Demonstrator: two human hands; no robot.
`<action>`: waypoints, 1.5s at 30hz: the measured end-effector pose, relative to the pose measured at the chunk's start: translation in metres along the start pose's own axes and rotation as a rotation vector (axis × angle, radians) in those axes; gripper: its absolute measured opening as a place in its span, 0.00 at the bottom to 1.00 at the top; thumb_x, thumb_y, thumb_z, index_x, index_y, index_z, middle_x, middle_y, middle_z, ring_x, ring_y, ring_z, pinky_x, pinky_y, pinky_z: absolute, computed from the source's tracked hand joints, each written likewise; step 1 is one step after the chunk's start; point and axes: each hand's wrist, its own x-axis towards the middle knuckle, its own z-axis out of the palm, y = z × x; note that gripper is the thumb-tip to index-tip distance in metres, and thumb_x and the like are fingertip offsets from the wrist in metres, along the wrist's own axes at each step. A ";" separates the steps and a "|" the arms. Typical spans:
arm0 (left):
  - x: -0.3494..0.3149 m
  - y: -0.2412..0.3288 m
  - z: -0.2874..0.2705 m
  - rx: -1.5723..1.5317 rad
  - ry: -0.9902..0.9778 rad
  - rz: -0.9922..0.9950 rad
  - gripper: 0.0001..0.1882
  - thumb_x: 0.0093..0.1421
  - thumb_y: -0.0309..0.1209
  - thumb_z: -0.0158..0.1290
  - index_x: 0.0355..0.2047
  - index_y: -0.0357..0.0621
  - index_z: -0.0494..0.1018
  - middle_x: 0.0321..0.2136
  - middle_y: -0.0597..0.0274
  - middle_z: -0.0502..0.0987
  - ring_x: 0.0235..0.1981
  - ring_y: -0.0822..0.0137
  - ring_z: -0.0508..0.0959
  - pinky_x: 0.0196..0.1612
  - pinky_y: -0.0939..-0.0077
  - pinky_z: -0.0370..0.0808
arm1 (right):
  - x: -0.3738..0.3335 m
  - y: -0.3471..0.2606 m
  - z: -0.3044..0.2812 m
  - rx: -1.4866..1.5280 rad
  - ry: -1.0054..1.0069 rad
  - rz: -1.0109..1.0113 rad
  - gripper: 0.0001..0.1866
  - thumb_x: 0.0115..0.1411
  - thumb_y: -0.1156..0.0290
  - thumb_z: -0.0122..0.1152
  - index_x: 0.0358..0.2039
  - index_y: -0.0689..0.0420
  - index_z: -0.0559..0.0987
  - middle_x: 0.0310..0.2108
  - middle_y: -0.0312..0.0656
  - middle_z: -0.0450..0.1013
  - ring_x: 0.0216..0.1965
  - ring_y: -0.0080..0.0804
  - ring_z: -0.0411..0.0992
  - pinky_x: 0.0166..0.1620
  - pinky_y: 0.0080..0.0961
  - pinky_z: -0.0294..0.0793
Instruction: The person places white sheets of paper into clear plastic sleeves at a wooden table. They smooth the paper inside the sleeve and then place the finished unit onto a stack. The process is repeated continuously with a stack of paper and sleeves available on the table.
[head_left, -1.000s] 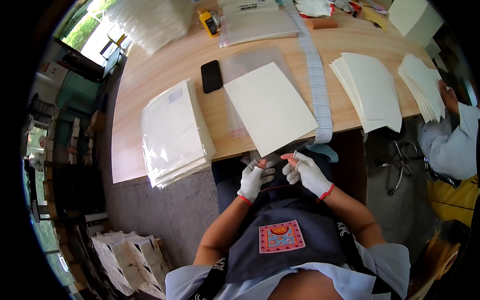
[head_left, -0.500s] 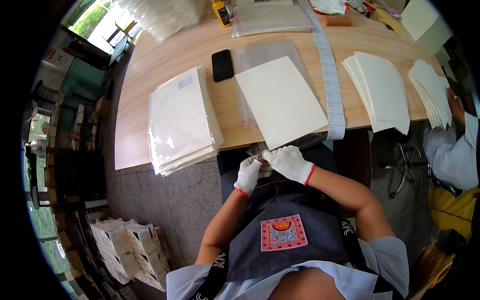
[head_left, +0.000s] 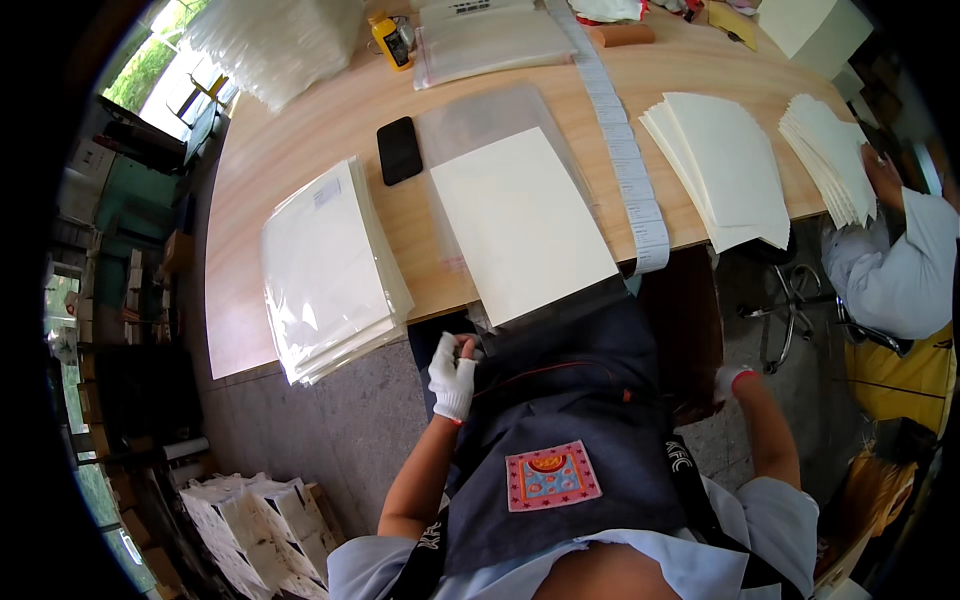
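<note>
My left hand (head_left: 453, 380), in a white knit glove with bare fingertips showing, is just off the table's near edge above my dark apron. Its fingers are curled together; what they hold, if anything, is hidden. My right hand (head_left: 733, 384), also gloved and smeared by motion, hangs out to the right below table height, its fingers unclear. A cream sheet (head_left: 525, 225) lies aslant on clear plastic sleeves (head_left: 480, 115), its near corner close to my left hand. To the left is a stack of cream sheets in clear sleeves (head_left: 325, 265), the top one bearing a small label.
A black phone (head_left: 400, 151) lies beyond the sleeved stack. A strip of printed labels (head_left: 625, 165) runs down the table. Fanned cream sheets (head_left: 725, 175) lie right of it. A co-worker's hand (head_left: 880, 178) touches another fan (head_left: 825, 160). A yellow bottle (head_left: 390, 40) stands far back.
My hands, together at the table edge before, are now apart. My right hand has swung right and down; my left has moved slightly left and nearer. The whole view has shifted.
</note>
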 end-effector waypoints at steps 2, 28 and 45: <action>0.003 -0.001 0.001 0.332 0.211 0.536 0.11 0.47 0.23 0.57 0.33 0.45 0.73 0.38 0.58 0.75 0.27 0.66 0.77 0.26 0.77 0.73 | -0.009 -0.047 -0.036 0.177 0.259 0.110 0.18 0.52 0.57 0.52 0.38 0.55 0.78 0.37 0.51 0.74 0.41 0.49 0.72 0.44 0.40 0.71; 0.013 -0.007 0.031 -0.765 0.505 -0.169 0.11 0.56 0.24 0.50 0.40 0.43 0.64 0.28 0.66 0.70 0.26 0.74 0.70 0.29 0.78 0.73 | 0.034 -0.062 -0.052 1.355 0.745 -0.314 0.11 0.59 0.62 0.50 0.35 0.56 0.73 0.30 0.37 0.72 0.26 0.29 0.70 0.31 0.26 0.71; 0.008 0.098 0.122 -0.429 -0.720 -0.156 0.23 0.60 0.30 0.47 0.55 0.41 0.59 0.43 0.57 0.72 0.32 0.75 0.73 0.37 0.80 0.72 | 0.031 -0.098 -0.141 1.248 0.949 -0.323 0.22 0.49 0.75 0.62 0.45 0.64 0.69 0.36 0.45 0.74 0.35 0.30 0.70 0.40 0.24 0.69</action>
